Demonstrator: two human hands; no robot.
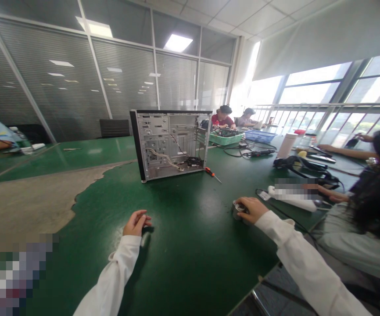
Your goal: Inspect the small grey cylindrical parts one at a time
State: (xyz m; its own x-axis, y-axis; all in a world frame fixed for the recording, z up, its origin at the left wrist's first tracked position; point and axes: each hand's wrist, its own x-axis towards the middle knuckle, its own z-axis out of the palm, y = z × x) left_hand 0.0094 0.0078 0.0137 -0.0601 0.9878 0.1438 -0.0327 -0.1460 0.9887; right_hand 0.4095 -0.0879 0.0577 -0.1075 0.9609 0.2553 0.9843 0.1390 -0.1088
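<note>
An open computer case (173, 145) stands upright on the green table (183, 245), with cables and a dark fan inside. Beside its lower right corner lies a screwdriver (212, 174) with an orange and black handle. My right hand (252, 210) rests at the table's right side, its fingers curled over a small round metal container (238, 210). My left hand (137, 223) hovers over or rests on the table in front of the case, fingers loosely bent and apart, with nothing in it.
Behind the case at the right are a green basket (226, 138) and a blue basket (260, 136). A pink bottle (286, 146), a white power strip (292, 199), black straps and cables lie at the right, near a seated person. Other people sit farther off.
</note>
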